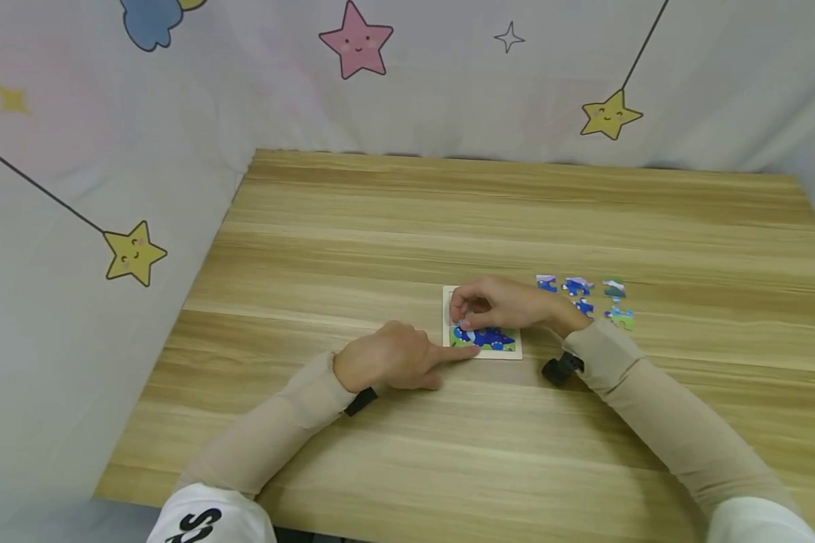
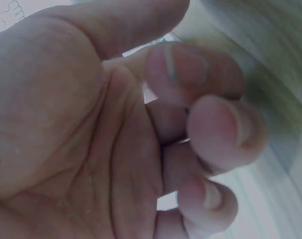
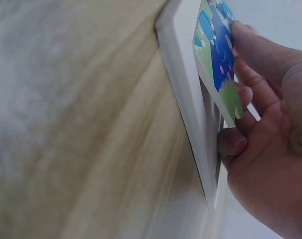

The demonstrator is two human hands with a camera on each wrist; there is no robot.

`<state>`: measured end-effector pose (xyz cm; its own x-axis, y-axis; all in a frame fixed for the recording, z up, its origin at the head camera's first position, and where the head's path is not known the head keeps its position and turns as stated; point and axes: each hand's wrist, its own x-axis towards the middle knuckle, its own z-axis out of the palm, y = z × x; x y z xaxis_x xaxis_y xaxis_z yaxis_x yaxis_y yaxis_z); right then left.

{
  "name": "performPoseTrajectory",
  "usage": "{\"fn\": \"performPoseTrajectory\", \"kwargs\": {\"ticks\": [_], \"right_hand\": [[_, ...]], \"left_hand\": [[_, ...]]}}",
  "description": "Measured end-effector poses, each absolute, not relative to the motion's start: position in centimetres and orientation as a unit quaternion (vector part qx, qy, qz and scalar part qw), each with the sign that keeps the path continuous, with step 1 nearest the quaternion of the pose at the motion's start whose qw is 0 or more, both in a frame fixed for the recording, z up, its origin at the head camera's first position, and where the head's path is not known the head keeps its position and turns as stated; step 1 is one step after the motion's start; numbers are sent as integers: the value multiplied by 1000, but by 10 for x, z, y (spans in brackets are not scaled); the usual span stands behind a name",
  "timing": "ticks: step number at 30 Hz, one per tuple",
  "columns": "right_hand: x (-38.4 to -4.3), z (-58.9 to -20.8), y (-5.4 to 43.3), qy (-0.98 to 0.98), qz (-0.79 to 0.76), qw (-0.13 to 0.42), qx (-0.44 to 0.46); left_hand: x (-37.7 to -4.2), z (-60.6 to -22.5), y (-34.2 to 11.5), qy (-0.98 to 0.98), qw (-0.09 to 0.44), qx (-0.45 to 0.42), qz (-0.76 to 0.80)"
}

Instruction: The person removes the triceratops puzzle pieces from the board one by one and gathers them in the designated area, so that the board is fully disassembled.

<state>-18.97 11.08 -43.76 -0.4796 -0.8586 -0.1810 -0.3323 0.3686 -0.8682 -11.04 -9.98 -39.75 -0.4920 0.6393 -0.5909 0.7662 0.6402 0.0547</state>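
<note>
A small jigsaw puzzle (image 1: 485,338) with a blue dinosaur on green ground sits in a white puzzle tray (image 1: 521,351). My right hand (image 1: 509,303) is over the tray's upper part. In the right wrist view, its thumb is on the picture side of the joined puzzle pieces (image 3: 218,52) and its fingers are behind them. Those pieces tilt up out of the tray, with a gap beneath their edge. My left hand (image 1: 397,354) reaches in from the left, its index finger straight and its tip at the puzzle's lower edge. The left hand's other fingers are curled, with nothing in them.
Several loose puzzle pieces (image 1: 577,286) lie right of the tray, partly behind my right wrist. The wooden table (image 1: 353,226) meets a curtain (image 1: 448,98) printed with stars at its back and left. A black wrist device (image 1: 562,369) hangs under my right cuff.
</note>
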Motion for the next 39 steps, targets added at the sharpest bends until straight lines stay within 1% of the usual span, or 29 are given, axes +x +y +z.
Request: {"fn": "performPoseTrajectory", "kwargs": {"ticks": [8,12,15,20,24,31,35,39], "right_hand": [[-190,-439,109,756,-408,327,-395],[-191,-439,109,758,-401,331,-393],[-191,-439,110,757,-401,332,-396],[-191,-439,114,752,-409,331,-397],[-192,-441,119,752,-431,327,-377],[-193,-433,137,786,-437,265,-348],[-188,-423,157,813,-412,240,-333],[-180,-417,182,832,-396,226,-316]], "left_hand": [[-110,-398,-103,852,247,447,-112],[-110,-400,-104,853,235,455,-100],[-110,-402,-102,855,237,453,-92],[-110,-403,-96,856,254,445,-74],[-110,-403,-94,855,268,437,-78],[-109,-402,-91,855,280,433,-59],[-113,-402,-94,851,294,435,-31],[-118,-403,-100,848,316,425,3]]}}
